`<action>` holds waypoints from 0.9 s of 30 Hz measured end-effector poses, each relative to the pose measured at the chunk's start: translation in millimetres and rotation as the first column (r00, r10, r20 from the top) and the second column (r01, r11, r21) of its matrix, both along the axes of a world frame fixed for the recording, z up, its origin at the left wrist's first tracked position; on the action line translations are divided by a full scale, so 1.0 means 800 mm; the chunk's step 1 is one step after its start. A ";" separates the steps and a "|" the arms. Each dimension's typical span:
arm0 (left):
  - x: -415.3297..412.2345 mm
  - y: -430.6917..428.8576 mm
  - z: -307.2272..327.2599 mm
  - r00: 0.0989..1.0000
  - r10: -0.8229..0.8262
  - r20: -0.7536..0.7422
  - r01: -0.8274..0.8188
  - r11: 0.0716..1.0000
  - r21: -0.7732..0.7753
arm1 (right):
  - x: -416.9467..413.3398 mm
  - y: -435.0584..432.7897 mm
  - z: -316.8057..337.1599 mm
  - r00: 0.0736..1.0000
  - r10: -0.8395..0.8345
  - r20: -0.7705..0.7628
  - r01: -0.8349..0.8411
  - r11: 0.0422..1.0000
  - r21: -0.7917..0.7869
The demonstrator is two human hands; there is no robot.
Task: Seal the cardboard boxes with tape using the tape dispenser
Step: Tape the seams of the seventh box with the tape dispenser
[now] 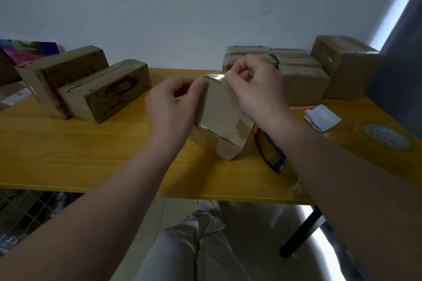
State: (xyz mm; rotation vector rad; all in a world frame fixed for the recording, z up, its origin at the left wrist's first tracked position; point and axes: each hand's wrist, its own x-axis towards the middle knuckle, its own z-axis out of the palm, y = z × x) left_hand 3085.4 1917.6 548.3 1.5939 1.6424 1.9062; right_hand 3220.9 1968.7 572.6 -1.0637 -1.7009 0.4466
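A small cardboard box (220, 116) stands tilted on the yellow table (91, 155), one corner down. My left hand (173, 107) grips its left side, thumb on the top edge. My right hand (255, 89) pinches a strip of clear tape (217, 78) at the box's top edge, fingers closed on it. Shiny tape also shows along the box's lower left edge. The blue and orange tape dispenser (270, 153) lies on the table just right of the box, partly hidden under my right forearm.
Two long cardboard boxes (91, 89) lie at the left. Several boxes (303, 70) are stacked at the back right. A folded white paper (322, 117) and a roll of clear tape (383, 135) lie at the right. The table's front edge is close to my legs.
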 end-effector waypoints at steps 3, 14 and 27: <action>-0.005 -0.005 -0.004 0.992 -0.042 -0.122 0.043 0.999 0.001 | 0.000 0.003 -0.001 1.000 -0.009 -0.015 0.009 1.000 -0.013; -0.028 -0.012 0.000 0.837 -0.279 -0.470 0.210 0.958 -0.194 | 0.005 0.006 -0.003 1.000 -0.001 -0.021 0.003 0.997 0.082; -0.060 -0.027 -0.052 0.836 -0.293 -0.464 0.254 0.956 -0.145 | 0.011 -0.035 -0.062 0.820 0.063 0.569 -0.384 0.797 0.465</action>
